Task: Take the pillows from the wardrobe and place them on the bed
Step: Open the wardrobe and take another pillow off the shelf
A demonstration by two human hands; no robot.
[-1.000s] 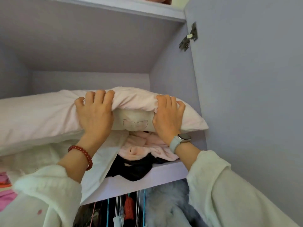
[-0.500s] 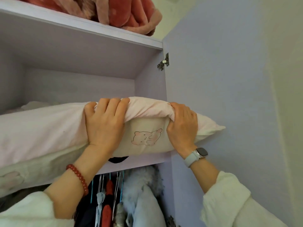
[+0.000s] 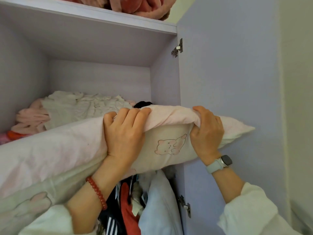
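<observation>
A long pale pink pillow [image 3: 55,150] with a small pink animal print lies across the view, out in front of the lilac wardrobe [image 3: 101,78] shelf opening. My left hand [image 3: 124,134] grips its top edge near the middle, fingers curled over the fabric. My right hand [image 3: 205,131] grips the bunched top edge nearer the pillow's right end, whose corner points at the open door. A second pale pillow [image 3: 25,202] with pink rabbit ears shows below it at the lower left.
Crumpled cream and pink clothes [image 3: 71,109] lie on the shelf behind. A red-pink blanket [image 3: 135,5] sits on top of the wardrobe. Hanging clothes [image 3: 135,206] fill the space below. The open wardrobe door [image 3: 228,82] stands at the right.
The pillow has come forward and out of the shelf with both hands on it, uncovering the folded clothes behind. The view has tilted up.
</observation>
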